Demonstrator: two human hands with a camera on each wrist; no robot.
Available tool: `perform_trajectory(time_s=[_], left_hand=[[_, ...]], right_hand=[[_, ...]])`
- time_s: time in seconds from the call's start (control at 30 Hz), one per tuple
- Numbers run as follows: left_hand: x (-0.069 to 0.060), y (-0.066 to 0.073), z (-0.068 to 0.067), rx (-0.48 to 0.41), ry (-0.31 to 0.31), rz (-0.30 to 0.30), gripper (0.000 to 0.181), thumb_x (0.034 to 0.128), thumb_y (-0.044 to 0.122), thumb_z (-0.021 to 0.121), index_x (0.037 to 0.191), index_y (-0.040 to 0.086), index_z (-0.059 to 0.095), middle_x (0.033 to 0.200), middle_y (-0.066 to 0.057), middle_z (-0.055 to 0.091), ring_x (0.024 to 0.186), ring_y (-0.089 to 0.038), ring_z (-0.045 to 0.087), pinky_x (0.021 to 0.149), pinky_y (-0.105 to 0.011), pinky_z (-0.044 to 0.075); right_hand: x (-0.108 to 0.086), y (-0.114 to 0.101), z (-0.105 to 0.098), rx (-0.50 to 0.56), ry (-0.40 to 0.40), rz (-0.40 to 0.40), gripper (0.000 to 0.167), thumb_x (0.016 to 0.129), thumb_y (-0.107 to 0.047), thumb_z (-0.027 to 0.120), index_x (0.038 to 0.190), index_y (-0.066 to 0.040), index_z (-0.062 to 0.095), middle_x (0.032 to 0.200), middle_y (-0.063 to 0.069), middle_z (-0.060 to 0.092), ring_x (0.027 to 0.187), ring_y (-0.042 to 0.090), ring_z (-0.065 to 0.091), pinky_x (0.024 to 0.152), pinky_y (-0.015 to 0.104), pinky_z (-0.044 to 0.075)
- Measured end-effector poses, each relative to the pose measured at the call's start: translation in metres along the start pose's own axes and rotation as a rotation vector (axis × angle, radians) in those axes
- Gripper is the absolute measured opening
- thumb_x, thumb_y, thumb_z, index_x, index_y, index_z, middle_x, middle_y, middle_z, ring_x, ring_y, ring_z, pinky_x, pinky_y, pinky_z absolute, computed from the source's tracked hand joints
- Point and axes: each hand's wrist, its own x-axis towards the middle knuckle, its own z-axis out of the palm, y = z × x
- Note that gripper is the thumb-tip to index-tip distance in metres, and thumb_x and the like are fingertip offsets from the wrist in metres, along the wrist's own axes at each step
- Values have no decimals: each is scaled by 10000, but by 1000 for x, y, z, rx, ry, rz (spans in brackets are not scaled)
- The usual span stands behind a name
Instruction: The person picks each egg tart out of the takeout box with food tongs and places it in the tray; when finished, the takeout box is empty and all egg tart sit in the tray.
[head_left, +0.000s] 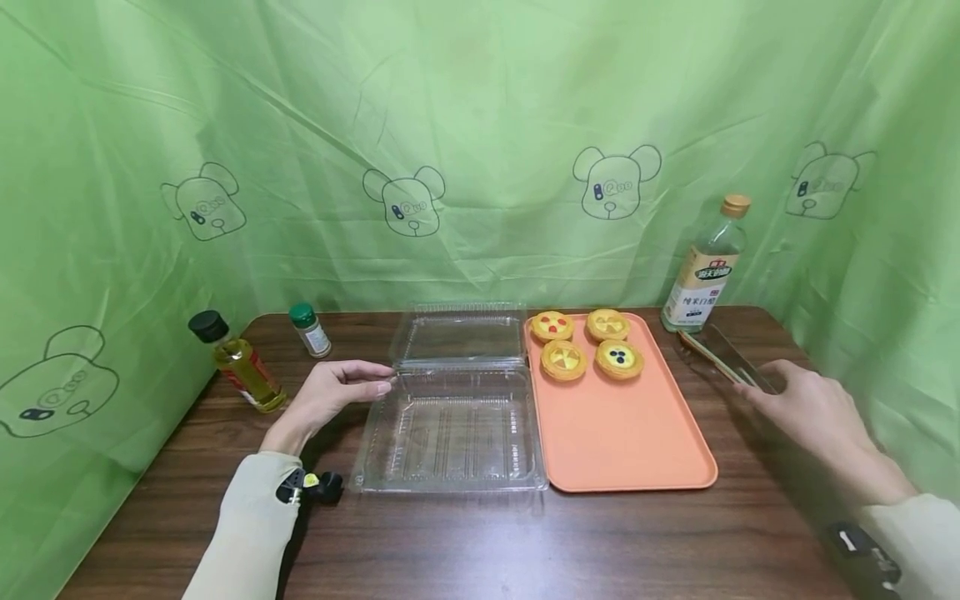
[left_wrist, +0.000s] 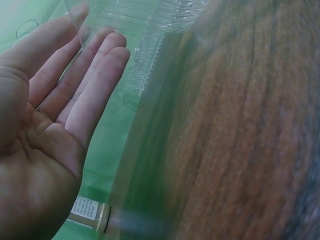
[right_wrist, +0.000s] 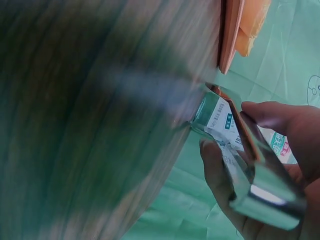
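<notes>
My left hand (head_left: 333,393) pinches the left edge of a clear plastic clamshell box (head_left: 453,429) near its hinge, with the thumb and fingers about the thin rim in the left wrist view. The box lies opened flat, its lid (head_left: 468,333) toward the back. Metal tongs (head_left: 716,357) are held in my right hand (head_left: 813,412), arms apart with nothing between them, tips low over the table at right. An orange tray (head_left: 630,437) touches the box's right side. Tarts stand on its far part: a red-dotted one (head_left: 552,323), a dark-berry one (head_left: 619,358) and two yellow-wedged ones (head_left: 564,360).
Behind the tongs stands a large vinegar bottle (head_left: 701,279). At left are an oil bottle (head_left: 243,367) and a small green-capped jar (head_left: 311,332). A green curtain (head_left: 495,100) surrounds the back and sides of the wooden table (head_left: 420,550).
</notes>
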Motion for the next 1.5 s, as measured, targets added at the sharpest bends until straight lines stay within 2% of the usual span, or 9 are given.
perform_trajectory(time_s=[0.33,0.7,0.97,1.37,1.5], left_hand=[[5,0,2,16,-2,2,389,903,189,885,1222,-6,776,1143,-128,786,996,-158,755,858,-287,607],[1,-2,0,8,6,-7,395,905,187,883,1228,-12,774,1144,-139,784,994,-150,754,858,-287,609],[0,-2,-1,21,20,-3,380,898,175,887,1218,-3,782,1133,-128,789,990,-136,750,854,-277,605],[2,-6,-4,-4,16,-6,386,907,162,878,1227,-24,769,1140,-143,784,982,-146,755,860,-287,608],[2,-8,-5,-36,7,-15,395,909,153,875,1236,-36,757,1148,-150,780,988,-193,766,874,-338,621]], right_hand=[[1,-3,3,-17,-33,26,704,995,-499,709,1302,120,576,1175,397,660,1000,681,589,695,707,493],[9,-4,11,-32,-67,-8,735,979,-480,723,1271,177,571,1154,420,654,996,682,601,715,711,512],[12,-3,12,-54,-97,14,774,978,-501,710,1267,199,552,1158,441,635,986,690,596,684,701,514],[14,0,11,-81,-149,18,825,990,-586,669,1274,178,545,1116,423,653,911,661,627,577,627,522],[15,-1,10,-86,-124,29,874,1007,-649,600,1292,175,537,1178,446,624,955,682,609,584,645,514]])
